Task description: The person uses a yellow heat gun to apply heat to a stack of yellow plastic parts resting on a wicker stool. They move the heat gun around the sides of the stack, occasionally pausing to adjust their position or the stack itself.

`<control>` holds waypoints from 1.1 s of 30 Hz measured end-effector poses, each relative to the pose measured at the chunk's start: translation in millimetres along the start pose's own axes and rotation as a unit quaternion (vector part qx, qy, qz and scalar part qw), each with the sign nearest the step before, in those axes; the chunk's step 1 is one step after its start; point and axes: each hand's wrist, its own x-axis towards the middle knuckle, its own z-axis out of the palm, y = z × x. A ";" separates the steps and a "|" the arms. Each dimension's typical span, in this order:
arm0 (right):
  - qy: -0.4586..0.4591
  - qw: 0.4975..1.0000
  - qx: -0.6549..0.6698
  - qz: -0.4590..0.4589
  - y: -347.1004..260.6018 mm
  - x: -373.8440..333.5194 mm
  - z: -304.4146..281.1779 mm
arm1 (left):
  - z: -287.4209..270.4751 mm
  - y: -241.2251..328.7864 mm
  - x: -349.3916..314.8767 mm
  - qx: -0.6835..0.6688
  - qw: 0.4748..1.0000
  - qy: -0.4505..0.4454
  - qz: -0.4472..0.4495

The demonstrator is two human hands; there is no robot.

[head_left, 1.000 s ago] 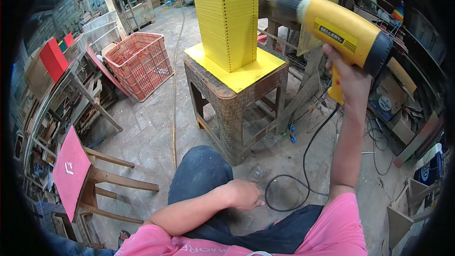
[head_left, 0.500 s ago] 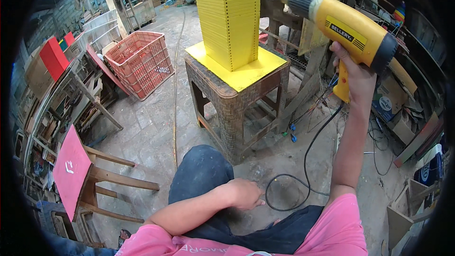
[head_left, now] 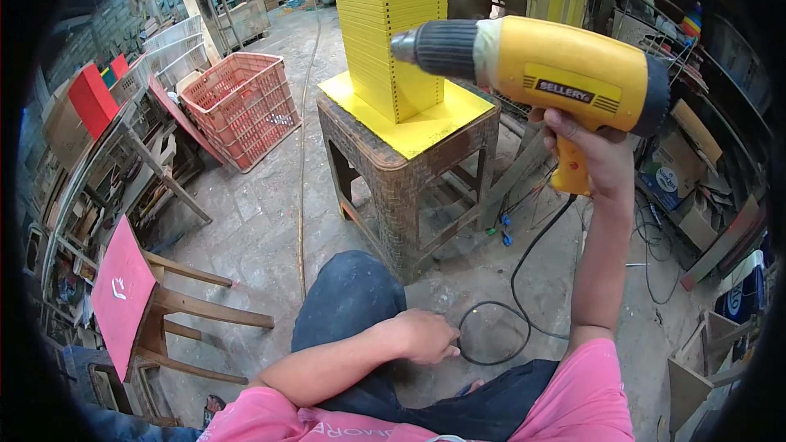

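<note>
1. At the far left, a red box (head_left: 94, 101) stands on a cluttered rack; nearer on the left, a wooden stool with a pink seat (head_left: 124, 295) lies tipped over, its legs pointing right.
2. Right of these, on the far part of the floor, sits an openwork salmon-pink plastic crate (head_left: 239, 110), with a thin hose (head_left: 301, 221) running along the floor just beside it.
3. Near the middle, a brown woven-pattern stool (head_left: 399, 205) stands upright. On it lies a yellow sheet (head_left: 413, 143), and on the sheet rises a tall, upright stack of yellow panels (head_left: 364, 33), with dark notches down the edges.
4. Nearer, just right of the bent knee (head_left: 348, 286), is the left hand (head_left: 426, 336), its fingers loosely curled downward; their undersides are hidden, so whether it holds anything cannot be told.
5. On the right, the right hand (head_left: 596, 147) is wrapped around the handle of a yellow-and-black heat gun (head_left: 573, 69), raised nearly level. Its metal nozzle (head_left: 403, 47) points left and overlaps the stack's right part in view; whether they touch cannot be told.
6. Below the handle, a black cord (head_left: 521, 262) drops and loops on the floor.
7. Farther right, a cardboard box (head_left: 673, 165) leans among scraps.
</note>
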 end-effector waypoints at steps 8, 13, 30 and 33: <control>0.192 0.964 -0.181 -0.006 6.4 18.4 -36.7 | -3.0 0.8 -2.2 0.005 1.000 0.000 -0.006; 0.164 0.965 -0.206 -0.001 10.2 13.3 -38.4 | -0.4 -0.9 2.7 0.008 1.000 0.002 -0.002; 0.152 0.964 -0.217 0.000 9.5 12.7 -47.8 | -3.0 2.6 0.0 -0.046 0.999 0.022 -0.017; 0.127 0.963 -0.236 0.014 8.5 11.7 -52.7 | -10.5 7.3 0.2 -0.049 0.999 0.006 -0.015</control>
